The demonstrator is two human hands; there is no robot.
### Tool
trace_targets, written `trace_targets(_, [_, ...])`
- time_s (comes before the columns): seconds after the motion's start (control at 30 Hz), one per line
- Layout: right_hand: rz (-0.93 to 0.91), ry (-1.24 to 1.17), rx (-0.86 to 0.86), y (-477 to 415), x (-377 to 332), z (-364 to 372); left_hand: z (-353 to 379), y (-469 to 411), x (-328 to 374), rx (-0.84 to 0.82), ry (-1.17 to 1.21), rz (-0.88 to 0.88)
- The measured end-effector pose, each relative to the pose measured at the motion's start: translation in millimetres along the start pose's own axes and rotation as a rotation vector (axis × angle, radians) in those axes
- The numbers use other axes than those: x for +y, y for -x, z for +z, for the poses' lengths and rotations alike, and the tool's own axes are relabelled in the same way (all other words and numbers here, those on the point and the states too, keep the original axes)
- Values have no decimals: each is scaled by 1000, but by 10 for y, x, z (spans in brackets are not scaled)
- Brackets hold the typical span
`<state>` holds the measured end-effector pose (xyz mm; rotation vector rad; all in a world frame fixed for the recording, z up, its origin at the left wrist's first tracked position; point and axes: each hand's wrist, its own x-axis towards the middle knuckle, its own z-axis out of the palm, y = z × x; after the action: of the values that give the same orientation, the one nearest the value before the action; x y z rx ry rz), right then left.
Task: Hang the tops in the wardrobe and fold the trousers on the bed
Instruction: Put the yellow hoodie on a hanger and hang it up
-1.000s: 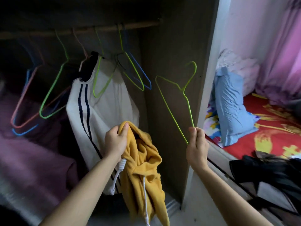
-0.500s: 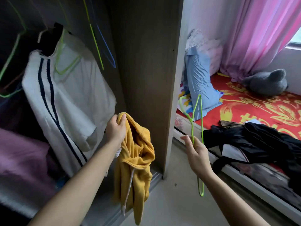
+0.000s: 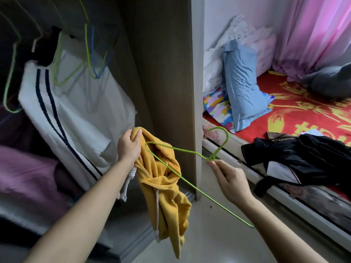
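Purple bedding [image 3: 24,173]: lay low at the far left inside the wardrobe [image 3: 163,73], blurred.
Spare hangers [image 3: 91,54]: green and blue wire ones hung empty up in the wardrobe's dark top, ready for more tops.
White top [image 3: 76,114]: striped in navy, already hanging in the wardrobe on a green wire hanger, so one top looked done.
Left hand [image 3: 129,147]: closed around the bunched upper edge of the yellow hoodie [image 3: 163,185], held up in front of the wardrobe, apparently so the body and white drawcords dropped free.
Green hanger [image 3: 190,168]: one shoulder end lay against the hoodie's opening, seemingly angled to slip inside; the hook pointed up and away toward the bed.
Right hand [image 3: 231,181]: fingertips pinched the hanger's neck just below the hook, likely to steer the wire.
Step, as judged: threading the hoodie onto the hanger, not yet hung.
Black garment [image 3: 296,158]: heaped on the near edge of the bed [image 3: 303,111], well apart from both hands; possibly the trousers, unfolded.
Blue pillow [image 3: 245,88]: propped at the bed's head.
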<state>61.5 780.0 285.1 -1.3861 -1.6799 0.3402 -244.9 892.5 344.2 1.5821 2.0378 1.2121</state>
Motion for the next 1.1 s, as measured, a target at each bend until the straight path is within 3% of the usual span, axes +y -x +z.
trace_targets(0.17, [-17, 10, -136, -40, -34, 87, -37, 71, 94, -88, -48, 64])
trace_targets(0.3, [-48, -68, -147, -194, -200, 197, -67, 160, 230, -236, 96, 143])
trace_targets(0.4, [68, -204, -232, -294, -351, 299, -144, 79, 308, -359, 309, 112])
trace_targets(0.5, [173, -334, -161, -430, -463, 409, -215, -9, 388, -390, 389, 157])
trace_targets(0.57, [148, -299, -158, -503, -486, 460, -274, -66, 452, -343, 468, 150])
trace_targets(0.7, [238, -17, -364, -629, -440, 549, -339, -146, 545, -293, 513, 158])
trace_targets(0.77, [233, -60, -251, -741, -477, 547, -341, -120, 529, -291, 476, 154])
trace_targets(0.87, [175, -365, 76, -850, -593, 539, -324, -75, 514, -268, 451, 165])
trace_targets(0.9, [170, -411, 78, -852, -629, 549, -329, -62, 557, -249, 451, 189])
trace_targets(1.03, [307, -130, -396, -888, -621, 586, -382, -164, 739, -48, 224, 401])
trace_targets(1.1, [298, -121, -444, -965, -586, 500, -405, -249, 687, -7, 183, 370])
